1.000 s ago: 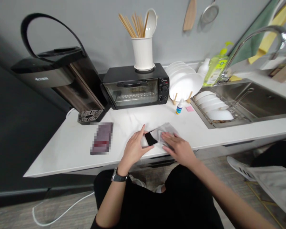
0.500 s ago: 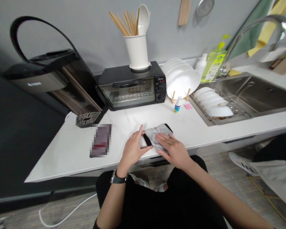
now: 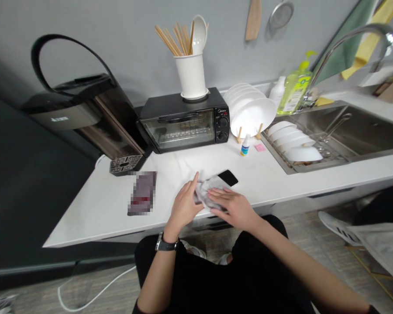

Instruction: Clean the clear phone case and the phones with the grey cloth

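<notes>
A smartphone [image 3: 228, 177] with a black face and rounded corners lies on the counter in front of me. A light grey cloth [image 3: 205, 188] covers most of it, leaving its far right end bare. My right hand [image 3: 231, 205] presses the cloth onto the phone with fairly straight fingers. At the near left end, my left hand [image 3: 185, 203] steadies the phone between thumb and fingers, the index finger pointing up. Cloth and fingers hide the gripped end.
A dark purple pouch-like item [image 3: 143, 192], pixelated, lies left on the white counter [image 3: 94, 222]. A small spray bottle [image 3: 245, 146] and pink slip [image 3: 260, 148] are beyond the phone. Behind stand a toaster oven [image 3: 186, 126], black dispenser [image 3: 94, 117] and plates [image 3: 253, 115]; the sink [image 3: 363, 131] is right.
The cloth and my right hand have slid slightly left along the phone, baring its black far end. My left hand stays at the near end. The view has shifted a little.
</notes>
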`<state>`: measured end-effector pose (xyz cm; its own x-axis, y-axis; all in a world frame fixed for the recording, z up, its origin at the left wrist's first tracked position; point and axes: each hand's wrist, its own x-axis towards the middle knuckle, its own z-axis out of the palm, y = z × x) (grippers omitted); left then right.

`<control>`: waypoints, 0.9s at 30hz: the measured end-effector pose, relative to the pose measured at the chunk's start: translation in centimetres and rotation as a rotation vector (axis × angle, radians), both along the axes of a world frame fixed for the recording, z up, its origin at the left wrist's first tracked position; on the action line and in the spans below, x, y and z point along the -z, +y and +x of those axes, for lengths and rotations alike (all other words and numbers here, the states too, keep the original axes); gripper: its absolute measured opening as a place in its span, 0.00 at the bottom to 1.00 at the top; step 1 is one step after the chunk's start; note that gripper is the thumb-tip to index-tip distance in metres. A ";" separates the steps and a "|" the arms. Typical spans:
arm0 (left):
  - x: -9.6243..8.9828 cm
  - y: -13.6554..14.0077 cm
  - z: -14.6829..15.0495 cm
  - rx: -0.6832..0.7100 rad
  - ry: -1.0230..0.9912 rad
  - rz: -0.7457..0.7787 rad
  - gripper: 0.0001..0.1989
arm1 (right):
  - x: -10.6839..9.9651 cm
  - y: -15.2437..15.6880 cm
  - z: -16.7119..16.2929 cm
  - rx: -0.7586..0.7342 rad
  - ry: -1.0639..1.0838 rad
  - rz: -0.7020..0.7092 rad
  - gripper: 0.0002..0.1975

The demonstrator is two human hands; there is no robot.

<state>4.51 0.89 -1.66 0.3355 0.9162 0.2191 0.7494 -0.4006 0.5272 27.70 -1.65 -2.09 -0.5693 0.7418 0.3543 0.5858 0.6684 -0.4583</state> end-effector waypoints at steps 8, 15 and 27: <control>0.0 0.4 0.2 0.014 -0.057 0.024 0.54 | 0.5 3.0 -0.3 0.296 -0.099 0.119 0.33; 0.0 0.0 -0.1 -0.001 0.007 0.014 0.53 | 0.4 -0.3 -2.4 0.013 0.001 0.036 0.30; 0.0 0.3 0.2 0.015 -0.015 0.022 0.51 | 0.4 1.2 -4.1 0.102 -0.050 0.093 0.39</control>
